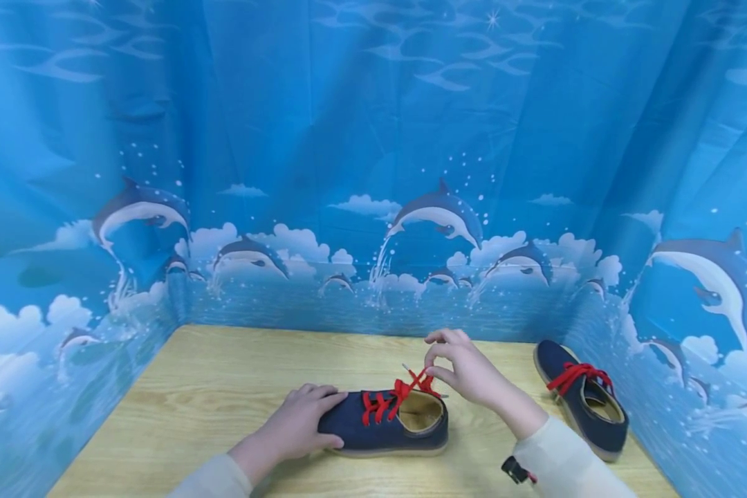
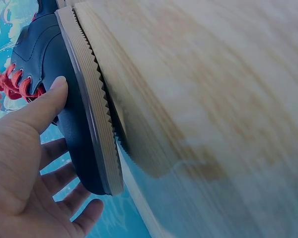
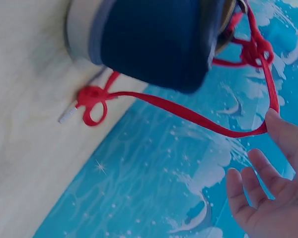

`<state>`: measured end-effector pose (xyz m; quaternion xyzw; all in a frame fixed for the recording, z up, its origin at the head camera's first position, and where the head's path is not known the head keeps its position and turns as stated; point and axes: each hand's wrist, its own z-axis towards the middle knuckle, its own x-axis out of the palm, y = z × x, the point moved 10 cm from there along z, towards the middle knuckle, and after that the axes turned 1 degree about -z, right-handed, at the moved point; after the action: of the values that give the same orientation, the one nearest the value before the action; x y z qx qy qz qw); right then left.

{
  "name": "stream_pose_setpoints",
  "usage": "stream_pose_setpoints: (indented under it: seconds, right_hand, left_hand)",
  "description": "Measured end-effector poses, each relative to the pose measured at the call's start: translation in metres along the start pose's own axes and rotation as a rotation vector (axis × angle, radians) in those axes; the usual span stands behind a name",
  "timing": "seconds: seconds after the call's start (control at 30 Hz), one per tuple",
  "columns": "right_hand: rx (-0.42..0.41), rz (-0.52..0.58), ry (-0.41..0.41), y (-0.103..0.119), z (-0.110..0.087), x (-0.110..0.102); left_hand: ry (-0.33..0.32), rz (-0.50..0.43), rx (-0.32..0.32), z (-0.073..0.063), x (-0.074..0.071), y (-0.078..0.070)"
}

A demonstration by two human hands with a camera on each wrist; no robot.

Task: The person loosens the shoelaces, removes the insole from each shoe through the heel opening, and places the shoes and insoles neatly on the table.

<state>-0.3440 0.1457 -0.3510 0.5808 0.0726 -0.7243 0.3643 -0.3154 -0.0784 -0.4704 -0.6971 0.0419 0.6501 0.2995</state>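
Observation:
A navy shoe (image 1: 373, 423) with red laces lies sole down on the table, its toe to the left. My left hand (image 1: 301, 422) holds the toe, thumb on the near side and fingers over the top; the left wrist view shows the thumb (image 2: 58, 94) against the upper. Above the heel opening, my right hand (image 1: 467, 366) pinches a red shoelace (image 1: 418, 379) between thumb and forefinger. In the right wrist view the pinched lace (image 3: 188, 115) stretches to a small knotted loop (image 3: 92, 96) near its tip, while the other fingers stay off it.
Another navy shoe (image 1: 582, 401), its red lace tied in a bow, stands at the table's right side. The wooden table (image 1: 224, 360) is bordered by a blue dolphin-print curtain (image 1: 373, 173) at the back and sides. A black buckle (image 1: 515, 470) hangs by the right sleeve.

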Motion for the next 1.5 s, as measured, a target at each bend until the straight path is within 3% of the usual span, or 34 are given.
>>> stream_pose_setpoints:
  seconds: [0.4, 0.63, 0.83, 1.13, 1.5]
  right_hand:
    - [0.072, 0.078, -0.204, -0.018, 0.011, -0.039]
    - [0.127, 0.123, -0.186, -0.03, 0.018, -0.029]
    - [0.218, 0.13, -0.114, -0.053, 0.027, -0.005]
    - [0.289, 0.118, -0.103, -0.08, 0.024, 0.011]
    - [0.273, 0.146, -0.089, -0.077, 0.021, 0.008]
  left_hand:
    - [0.0, 0.003, -0.001, 0.0, 0.0, -0.001]
    - [0.011, -0.004, -0.003, 0.001, 0.002, 0.0]
    - [0.014, 0.0, -0.01, 0.001, 0.002, 0.0]
    - [0.009, 0.0, 0.006, 0.0, 0.003, -0.001]
    - [0.003, -0.017, 0.001, 0.001, 0.003, 0.002]
